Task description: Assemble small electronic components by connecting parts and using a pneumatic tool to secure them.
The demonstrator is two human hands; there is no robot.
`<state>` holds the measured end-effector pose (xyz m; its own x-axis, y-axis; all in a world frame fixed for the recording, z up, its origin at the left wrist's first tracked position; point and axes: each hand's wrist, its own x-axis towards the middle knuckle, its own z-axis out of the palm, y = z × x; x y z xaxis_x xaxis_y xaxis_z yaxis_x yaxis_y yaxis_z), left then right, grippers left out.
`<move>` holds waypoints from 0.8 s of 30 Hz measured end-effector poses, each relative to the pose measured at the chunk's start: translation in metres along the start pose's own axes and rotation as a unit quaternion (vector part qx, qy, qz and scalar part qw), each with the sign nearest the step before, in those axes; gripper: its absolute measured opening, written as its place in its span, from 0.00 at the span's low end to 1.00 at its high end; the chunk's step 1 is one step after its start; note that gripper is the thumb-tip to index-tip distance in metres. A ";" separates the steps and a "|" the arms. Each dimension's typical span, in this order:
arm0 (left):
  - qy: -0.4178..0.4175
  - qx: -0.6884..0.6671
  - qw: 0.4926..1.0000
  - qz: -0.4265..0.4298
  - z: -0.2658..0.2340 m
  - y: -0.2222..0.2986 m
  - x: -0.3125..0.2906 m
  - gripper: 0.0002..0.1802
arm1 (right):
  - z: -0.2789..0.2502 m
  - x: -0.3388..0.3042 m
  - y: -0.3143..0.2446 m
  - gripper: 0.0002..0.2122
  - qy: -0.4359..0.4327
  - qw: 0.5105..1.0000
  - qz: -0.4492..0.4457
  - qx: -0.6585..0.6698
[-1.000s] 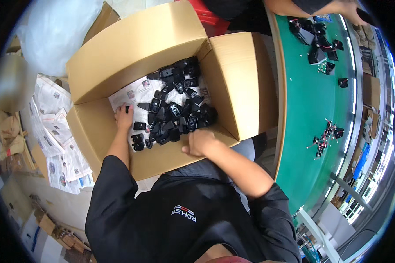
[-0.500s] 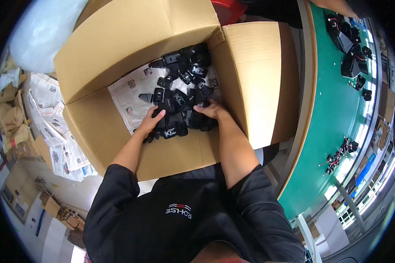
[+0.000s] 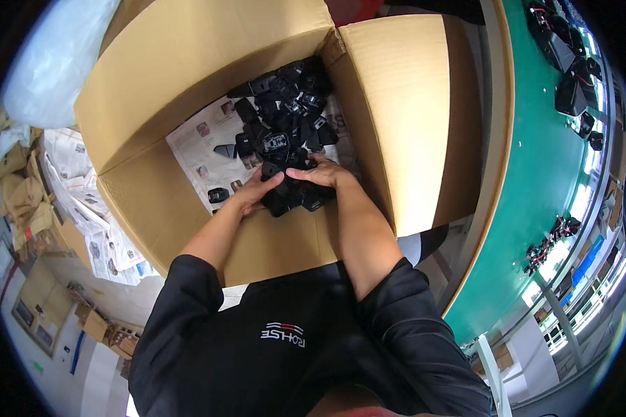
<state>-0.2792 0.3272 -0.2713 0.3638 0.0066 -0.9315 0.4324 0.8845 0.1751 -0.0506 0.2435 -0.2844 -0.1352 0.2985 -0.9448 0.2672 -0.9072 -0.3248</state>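
Clock directions are taken from the middle of the heap.

Worktable [image 3: 518, 194]: green-topped, situated outside the carton at 3 o'clock.

Carton [image 3: 129, 194]: brown cardboard, flaps opened outward. Its walls are best left unpressed by the forearms, so that the load is not tipped.

Newspaper sheet [image 3: 188, 147]: laid on the carton floor, bared at 9 o'clock. Snagging by fingertips should be avoided.

Heap of black parts [image 3: 257, 125]: located on the newspaper inside the carton, piled loosely from 1 o'clock down to the hands.

Left hand [image 3: 254, 192], at 7 o'clock, and right hand [image 3: 324, 172], at 4 o'clock: cupped narrowly about the near end of the heap, thumbs laid on top. Whether any one part is firmly gripped cannot be told, since most fingers are hidden. For good handling, parts are judged best pressed together evenly from both sides and supported from beneath, as loose ones could slip out between the palms.

Part with a framed pale face [image 3: 275, 143]: blocky, dark-cased, near the heap's middle.

Wedge-shaped part [image 3: 225, 150]: dark, tapered, lying flat at 9 o'clock.

Lone part [image 3: 218, 194]: small, black, boxy, glossy-looking, set apart at 8 o'clock.
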 end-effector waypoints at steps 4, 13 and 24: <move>0.012 0.131 0.991 0.000 0.035 0.008 -0.024 0.45 | -0.005 -0.007 -0.009 0.64 0.001 0.999 0.012 0.033; 0.211 -0.110 0.966 0.100 0.083 -0.024 0.035 0.46 | 0.013 0.004 -0.006 0.56 0.013 0.993 -0.026 0.111; 0.161 -0.239 0.926 0.246 0.097 -0.006 -0.036 0.32 | 0.032 -0.079 -0.062 0.40 0.160 0.987 -0.030 0.012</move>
<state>-0.2152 0.2769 -0.2078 0.1225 0.5332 -0.8371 -0.1628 0.8428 0.5130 -0.0867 0.2668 -0.1882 0.1595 0.4275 -0.8898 0.2455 -0.8902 -0.3837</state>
